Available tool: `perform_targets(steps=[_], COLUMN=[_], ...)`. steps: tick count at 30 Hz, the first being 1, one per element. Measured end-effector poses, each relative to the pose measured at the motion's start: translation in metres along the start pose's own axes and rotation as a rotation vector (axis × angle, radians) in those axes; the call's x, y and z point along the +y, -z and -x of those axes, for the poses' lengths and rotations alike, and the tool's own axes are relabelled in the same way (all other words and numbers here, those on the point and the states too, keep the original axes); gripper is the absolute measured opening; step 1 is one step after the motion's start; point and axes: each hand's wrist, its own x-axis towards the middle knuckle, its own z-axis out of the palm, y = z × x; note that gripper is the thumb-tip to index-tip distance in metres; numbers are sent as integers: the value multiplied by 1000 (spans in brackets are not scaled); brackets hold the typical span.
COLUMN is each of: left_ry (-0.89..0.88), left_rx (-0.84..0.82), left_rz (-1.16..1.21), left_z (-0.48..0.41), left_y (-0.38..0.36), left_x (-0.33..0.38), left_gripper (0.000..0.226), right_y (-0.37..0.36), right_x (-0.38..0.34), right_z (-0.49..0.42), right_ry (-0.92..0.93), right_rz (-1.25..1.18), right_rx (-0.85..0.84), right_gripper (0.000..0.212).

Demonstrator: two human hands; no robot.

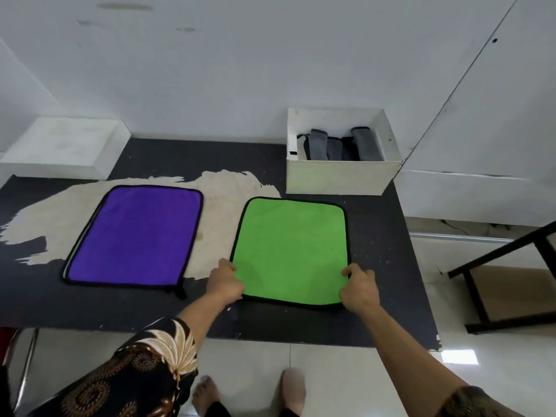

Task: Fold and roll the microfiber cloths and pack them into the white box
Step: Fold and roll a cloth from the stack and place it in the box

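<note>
A green microfiber cloth (290, 251) with a black hem lies flat on the black table (382, 266), right of centre. My left hand (225, 281) pinches its near left corner and my right hand (359, 288) pinches its near right corner. To the left, a purple cloth (135, 236) with a black hem lies spread flat, untouched. The white box (340, 176) stands at the table's far right and holds several grey and black rolled cloths (334, 145) standing on end.
A white box lid (63, 152) rests at the far left by the wall. The tabletop has a large worn pale patch (216, 212) between the cloths. A black metal frame (505, 278) stands on the floor to the right. My feet are below the table edge.
</note>
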Motion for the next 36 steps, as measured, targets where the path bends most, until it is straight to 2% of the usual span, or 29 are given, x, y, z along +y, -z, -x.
perform_targets(steps=[7,13,16,19,20,22,25,29,32,36], left_ry=[-21,-28,-140,-374,-463,-637,-844,-1005,-989,-977], left_rx=[-140,-217,-228,-256,-241,-154,-31,96,201,218], left_rz=[-86,-206,-391,-682,-761,-898,-1004,-1038,-999,-938], left_z=[4,1,2,5,6,5,7,10,11,11], left_y=[7,14,16,21,25,30,31,24,19,18], left_x=[-9,0,-3,-11,-15,-21,-25,-34,-42,-49], left_gripper=[39,44,52,63,65,64,56,32,19,15], right_y=[5,4,2,2,3,1,-9,-13,-14,-12], right_x=[8,9,15,22,23,26,32,31,34,45], right_z=[-1,2,5,7,7,9,12,15,15,12], right_ry=[9,-2,-1,80,169,394,683,709,712,641], right_rz=[44,114,140,266,370,513,606,613,638,624], right_rx=[29,20,21,98,161,208,92,59,61,198], right_gripper=[46,39,32,22,20,36,53,42,42,42])
